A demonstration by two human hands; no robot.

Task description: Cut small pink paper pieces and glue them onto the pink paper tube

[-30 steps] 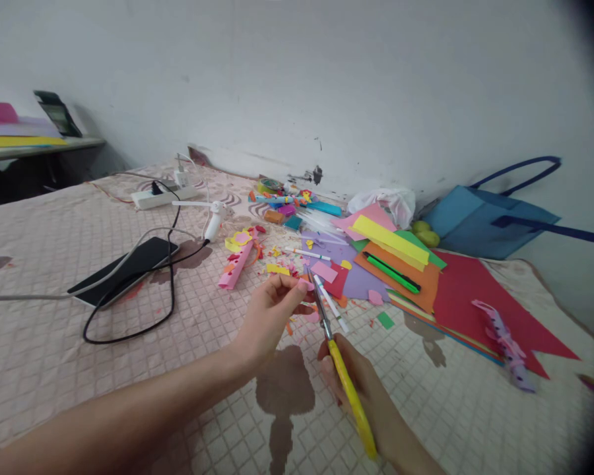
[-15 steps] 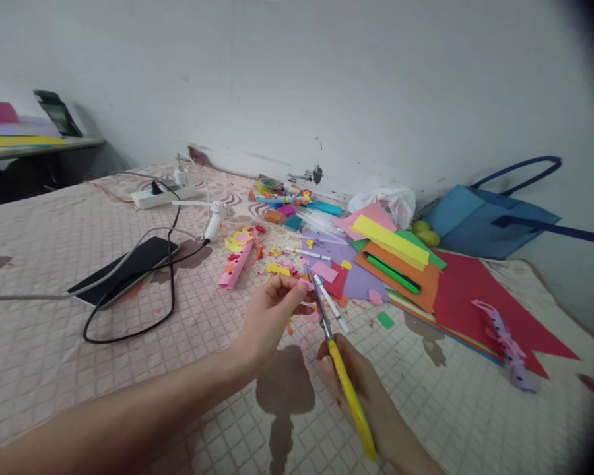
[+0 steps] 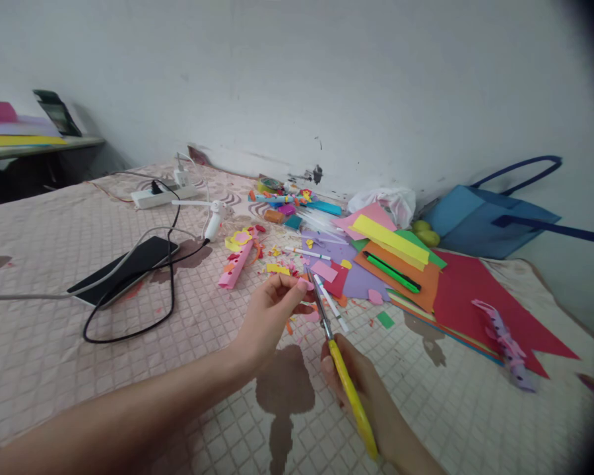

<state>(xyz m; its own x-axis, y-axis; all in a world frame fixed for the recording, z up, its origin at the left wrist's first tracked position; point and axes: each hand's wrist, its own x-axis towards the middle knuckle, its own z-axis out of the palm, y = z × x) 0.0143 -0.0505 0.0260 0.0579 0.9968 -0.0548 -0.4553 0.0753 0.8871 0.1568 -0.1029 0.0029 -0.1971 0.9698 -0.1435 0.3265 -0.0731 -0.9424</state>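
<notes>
Between thumb and fingers, my left hand (image 3: 276,307) pinches a small pink paper piece (image 3: 305,284). My right hand (image 3: 354,376) is wrapped round the yellow handles of a pair of scissors (image 3: 351,392), whose metal blades point away from me and reach the pink piece. Just beyond the blades lie a pink paper rectangle (image 3: 324,272) and a white marker (image 3: 331,303). Small paper scraps are scattered around the left fingertips. Whether the blades touch the paper is too small to tell.
Coloured sheets (image 3: 475,297) with a green cutter (image 3: 391,272) lie right, near a blue bag (image 3: 485,221). A rolled pink paper (image 3: 236,266) lies left of centre. Farther left are a black power bank (image 3: 129,267), cables, a glue gun (image 3: 214,221) and a power strip (image 3: 161,196).
My right hand and the scissor handles have shifted very slightly, and the handles look closer together. My left hand keeps its pinch in the same place.
</notes>
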